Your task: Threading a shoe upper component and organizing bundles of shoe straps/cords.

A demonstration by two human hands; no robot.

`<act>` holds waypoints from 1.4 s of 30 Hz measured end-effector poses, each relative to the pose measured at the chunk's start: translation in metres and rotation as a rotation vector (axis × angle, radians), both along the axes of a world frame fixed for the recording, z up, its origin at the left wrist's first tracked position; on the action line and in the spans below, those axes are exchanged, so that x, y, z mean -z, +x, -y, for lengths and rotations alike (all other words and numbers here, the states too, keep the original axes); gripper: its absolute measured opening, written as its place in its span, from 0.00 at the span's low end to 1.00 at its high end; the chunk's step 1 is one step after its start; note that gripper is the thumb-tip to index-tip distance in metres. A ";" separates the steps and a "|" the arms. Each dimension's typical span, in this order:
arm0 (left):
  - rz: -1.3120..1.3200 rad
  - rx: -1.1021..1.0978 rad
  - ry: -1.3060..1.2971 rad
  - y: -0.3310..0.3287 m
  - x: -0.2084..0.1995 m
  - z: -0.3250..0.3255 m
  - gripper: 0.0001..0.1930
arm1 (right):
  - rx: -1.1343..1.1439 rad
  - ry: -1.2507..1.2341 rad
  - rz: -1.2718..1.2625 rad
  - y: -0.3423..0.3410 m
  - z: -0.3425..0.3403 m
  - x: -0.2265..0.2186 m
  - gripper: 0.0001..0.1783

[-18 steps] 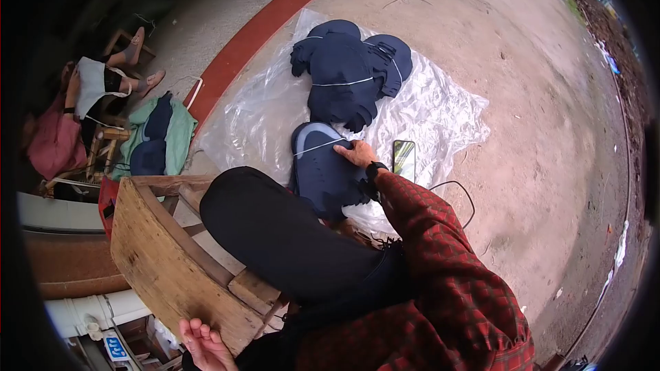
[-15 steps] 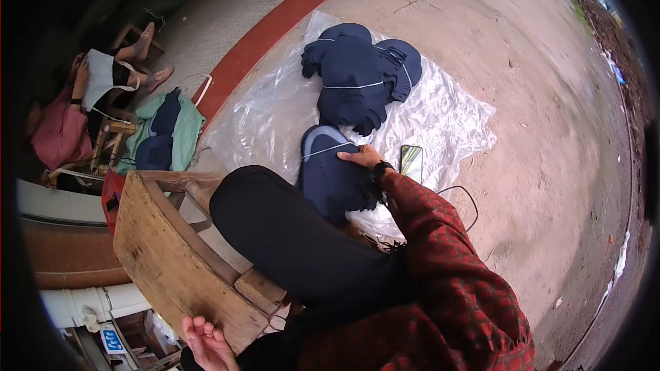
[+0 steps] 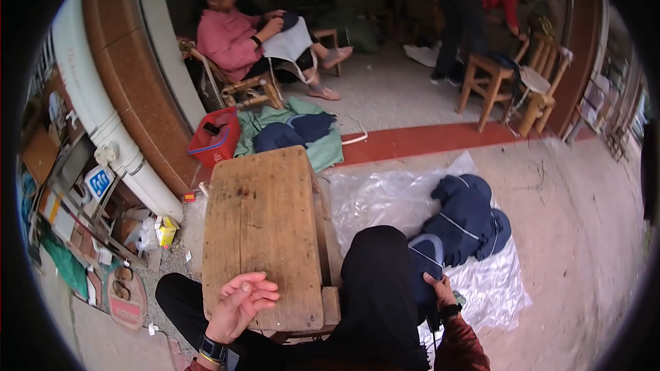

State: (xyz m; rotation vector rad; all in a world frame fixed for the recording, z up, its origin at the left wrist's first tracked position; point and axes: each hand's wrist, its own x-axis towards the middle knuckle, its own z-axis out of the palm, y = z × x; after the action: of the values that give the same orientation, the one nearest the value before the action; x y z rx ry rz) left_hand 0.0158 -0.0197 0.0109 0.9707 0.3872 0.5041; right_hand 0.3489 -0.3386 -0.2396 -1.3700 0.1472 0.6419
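Note:
My left hand (image 3: 243, 306) hovers over the near end of a worn wooden bench (image 3: 261, 213), its fingers loosely bent and apart, holding nothing. Beyond my right knee, my right hand (image 3: 441, 290) grips the edge of a tied bundle of dark blue, round-ended flat pieces (image 3: 425, 261). A lighter blue curved band shows on top of that bundle, and a pale cord crosses it. My black-trousered knee hides part of it. Just past it lies a larger heap of similar dark blue bundles (image 3: 459, 220), bound with pale cords, on a clear plastic sheet (image 3: 371, 196).
A seated person (image 3: 230, 41) works with dark cloth at the far left; another person (image 3: 481, 14) bends by wooden chairs (image 3: 485, 89). A red basket (image 3: 214, 139) and green cloth (image 3: 323, 151) with dark blue pieces lie behind the bench. Shelves (image 3: 75, 185) and a white pipe (image 3: 117, 130) stand left.
My view has swung left and up, bringing the bench and the people into fuller sight. My left hand now shows above the bench top; my right hand stays on the bundle.

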 end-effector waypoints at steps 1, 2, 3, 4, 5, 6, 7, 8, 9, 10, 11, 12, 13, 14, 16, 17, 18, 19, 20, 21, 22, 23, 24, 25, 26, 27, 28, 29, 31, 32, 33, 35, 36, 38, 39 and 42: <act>0.001 0.042 0.005 -0.003 0.000 -0.001 0.19 | 0.027 0.008 0.013 -0.002 -0.002 -0.031 0.26; -0.001 0.091 0.011 -0.006 0.002 -0.002 0.19 | -0.080 0.096 0.075 0.021 -0.002 -0.035 0.29; 0.027 0.078 0.010 -0.010 0.003 -0.002 0.19 | 0.046 0.012 0.130 0.022 -0.013 -0.067 0.33; 0.039 0.096 0.020 -0.007 0.003 -0.001 0.19 | 0.022 0.033 0.240 0.045 -0.008 -0.080 0.34; 0.047 0.120 0.031 -0.003 0.004 0.000 0.19 | 0.004 0.053 0.347 0.067 -0.001 -0.093 0.35; 0.062 0.123 0.029 -0.001 0.004 0.002 0.19 | 0.020 0.073 0.448 0.072 -0.006 -0.128 0.35; 0.059 0.125 0.044 0.001 0.003 0.004 0.19 | 0.044 0.092 0.546 0.070 -0.011 -0.176 0.34; 0.053 0.139 0.061 0.004 0.001 0.004 0.19 | -0.018 0.175 0.608 0.067 -0.019 -0.221 0.35; 0.058 0.164 0.062 0.004 -0.002 0.006 0.19 | -0.079 0.258 0.665 0.060 -0.028 -0.261 0.36; 0.054 0.126 0.110 0.002 -0.003 0.009 0.19 | -0.085 0.267 0.677 0.053 -0.037 -0.294 0.38; 0.052 0.078 0.158 -0.001 -0.004 0.012 0.18 | -0.101 0.281 0.689 0.044 -0.047 -0.320 0.39; 0.043 0.065 0.184 -0.002 -0.005 0.014 0.20 | -0.090 0.279 0.704 0.036 -0.057 -0.340 0.39; 0.056 0.069 0.188 -0.001 -0.009 0.015 0.20 | -0.141 0.354 0.732 0.026 -0.067 -0.356 0.40; 0.030 0.024 0.241 -0.006 -0.015 0.018 0.21 | -0.212 0.434 0.757 0.017 -0.081 -0.366 0.41; 0.002 -0.081 0.414 -0.011 -0.029 0.019 0.24 | -0.343 0.538 0.680 -0.003 -0.101 -0.366 0.43; 0.012 -0.162 0.508 -0.014 -0.033 0.014 0.27 | -0.399 0.575 0.636 -0.019 -0.108 -0.365 0.43; 0.033 -0.235 0.544 -0.021 -0.038 0.009 0.31 | -0.451 0.560 0.577 -0.033 -0.119 -0.360 0.43; 0.046 -0.310 0.576 -0.029 -0.041 0.002 0.34 | -0.507 0.540 0.513 -0.051 -0.130 -0.354 0.43; 0.025 -0.346 0.599 -0.036 -0.046 -0.002 0.35 | -0.614 0.523 0.451 -0.068 -0.143 -0.350 0.42; 0.002 -0.376 0.620 -0.042 -0.050 -0.006 0.36 | -0.702 0.476 0.422 -0.083 -0.155 -0.345 0.38; -0.043 -0.354 0.622 -0.048 -0.050 -0.011 0.36 | -0.781 0.354 0.438 -0.091 -0.171 -0.334 0.35; -0.060 -0.334 0.583 -0.048 -0.046 -0.017 0.34 | -0.841 0.226 0.462 -0.096 -0.185 -0.322 0.33; -0.101 -0.336 0.644 -0.049 -0.043 -0.016 0.32 | -0.824 0.133 0.715 -0.097 -0.204 -0.300 0.32; -0.141 -0.331 0.705 -0.047 -0.039 -0.013 0.31 | -0.795 0.040 0.969 -0.099 -0.217 -0.282 0.32; -0.189 -0.331 0.788 -0.049 -0.023 -0.017 0.31 | -0.779 -0.068 1.044 -0.110 -0.226 -0.292 0.34; -0.326 -0.325 0.982 -0.047 -0.032 -0.010 0.35 | -0.754 -0.097 1.238 -0.105 -0.232 -0.291 0.34; -0.379 -0.362 1.053 -0.046 -0.030 -0.003 0.36 | -0.799 -0.145 1.251 -0.103 -0.234 -0.294 0.33; -0.430 -0.393 1.127 -0.045 -0.027 0.003 0.37 | -0.840 -0.196 1.265 -0.101 -0.235 -0.300 0.33; -0.445 -0.436 1.144 -0.045 -0.021 0.005 0.39 | -0.805 -0.178 1.269 -0.098 -0.241 -0.309 0.29; -0.446 -0.440 1.169 -0.045 -0.020 0.003 0.39 | -0.760 -0.166 1.347 -0.100 -0.245 -0.315 0.27; -0.444 -0.446 1.193 -0.045 -0.019 0.003 0.39 | -0.714 -0.155 1.428 -0.103 -0.247 -0.325 0.25; -0.451 -0.447 1.186 -0.045 -0.015 0.000 0.39 | -0.772 -0.150 1.520 -0.109 -0.259 -0.343 0.22; -0.448 -0.446 1.198 -0.046 -0.014 0.000 0.40 | -0.808 -0.136 1.618 -0.112 -0.265 -0.349 0.19; -0.454 -0.447 1.195 -0.047 -0.014 0.003 0.40 | -0.907 -0.176 1.631 -0.119 -0.280 -0.356 0.16; -0.458 -0.452 1.198 -0.046 -0.014 0.003 0.40 | -1.000 -0.213 1.647 -0.122 -0.285 -0.358 0.13; -0.470 -0.450 1.234 -0.043 -0.015 0.004 0.39 | -1.012 -0.245 1.719 -0.128 -0.293 -0.350 0.06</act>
State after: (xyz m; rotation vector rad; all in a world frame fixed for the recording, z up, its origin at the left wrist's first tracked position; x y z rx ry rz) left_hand -0.0270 -0.0241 0.0261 2.2404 0.7480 0.9609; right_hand 0.2211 -0.0458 0.1107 -1.7590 -1.9659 0.0241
